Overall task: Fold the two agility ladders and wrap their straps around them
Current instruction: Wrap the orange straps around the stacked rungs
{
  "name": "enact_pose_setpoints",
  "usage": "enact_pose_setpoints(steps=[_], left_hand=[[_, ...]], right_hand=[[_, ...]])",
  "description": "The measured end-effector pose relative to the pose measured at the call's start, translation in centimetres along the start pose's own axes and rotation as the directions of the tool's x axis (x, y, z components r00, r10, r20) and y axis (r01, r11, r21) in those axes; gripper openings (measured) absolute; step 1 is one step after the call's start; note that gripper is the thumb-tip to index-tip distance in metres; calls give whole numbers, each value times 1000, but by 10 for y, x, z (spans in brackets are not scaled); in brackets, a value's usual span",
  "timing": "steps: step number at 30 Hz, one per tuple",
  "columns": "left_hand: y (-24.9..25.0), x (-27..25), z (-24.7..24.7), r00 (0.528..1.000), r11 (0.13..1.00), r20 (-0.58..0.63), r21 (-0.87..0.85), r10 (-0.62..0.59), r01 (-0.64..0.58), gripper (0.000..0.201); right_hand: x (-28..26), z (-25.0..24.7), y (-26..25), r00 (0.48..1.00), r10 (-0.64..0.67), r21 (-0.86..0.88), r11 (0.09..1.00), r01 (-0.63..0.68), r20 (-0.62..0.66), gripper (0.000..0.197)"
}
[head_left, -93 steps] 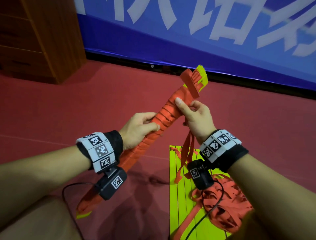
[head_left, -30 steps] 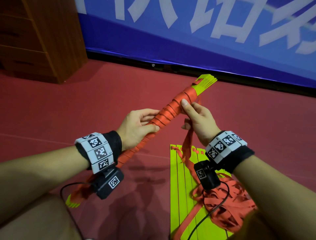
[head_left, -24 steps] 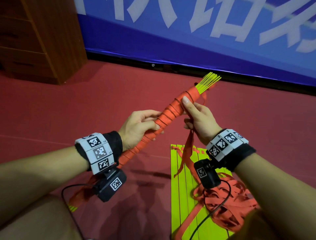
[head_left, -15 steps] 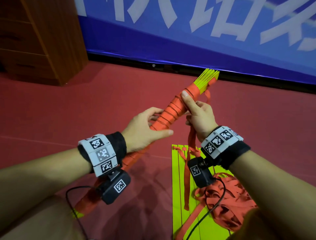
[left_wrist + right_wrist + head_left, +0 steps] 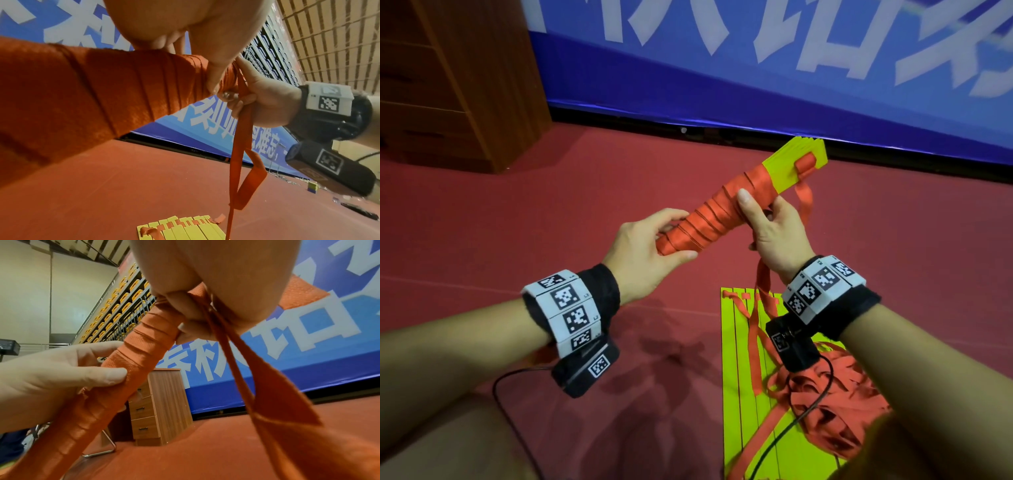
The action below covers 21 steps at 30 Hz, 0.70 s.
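With the bundle just turned another notch, her left hand (image 5: 650, 246) and right hand (image 5: 774, 236) both grip the first ladder (image 5: 715, 212) aloft, strap (image 5: 762, 291) nearly spent, second ladder (image 5: 736, 349) waiting on the floor.

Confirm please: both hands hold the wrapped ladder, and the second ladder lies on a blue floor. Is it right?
Not quite: the floor is red, as the head view shows. Both the left hand and the right hand do hold the wrapped ladder, and the second ladder lies there.
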State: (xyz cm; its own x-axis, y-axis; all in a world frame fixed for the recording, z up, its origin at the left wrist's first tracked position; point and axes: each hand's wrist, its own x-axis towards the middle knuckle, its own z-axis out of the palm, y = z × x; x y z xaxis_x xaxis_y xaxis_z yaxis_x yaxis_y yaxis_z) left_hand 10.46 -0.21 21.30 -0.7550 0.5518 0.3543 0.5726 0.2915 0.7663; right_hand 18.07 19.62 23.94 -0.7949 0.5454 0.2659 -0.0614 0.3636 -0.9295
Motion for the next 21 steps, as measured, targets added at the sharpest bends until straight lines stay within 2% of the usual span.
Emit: enact_pose_setpoints(steps=[3, 6, 14, 21], left_hand=[[1, -1, 1, 999, 998, -12, -58, -37, 36, 50], [2, 0, 3, 996, 985, -4, -151, -88, 87, 50], [7, -1, 0, 990, 954, 57, -265, -131, 141, 53], [9, -1, 0, 976, 913, 132, -350, -172, 208, 47]], right_hand=[[0, 0, 0, 998, -27, 5, 1000, 27, 48, 12], [1, 0, 0, 996, -59, 6, 998, 58, 65, 16], [3, -4, 0, 994, -76, 13, 997, 75, 74, 18], [3, -3, 2, 996, 8, 30, 999, -11, 94, 30]])
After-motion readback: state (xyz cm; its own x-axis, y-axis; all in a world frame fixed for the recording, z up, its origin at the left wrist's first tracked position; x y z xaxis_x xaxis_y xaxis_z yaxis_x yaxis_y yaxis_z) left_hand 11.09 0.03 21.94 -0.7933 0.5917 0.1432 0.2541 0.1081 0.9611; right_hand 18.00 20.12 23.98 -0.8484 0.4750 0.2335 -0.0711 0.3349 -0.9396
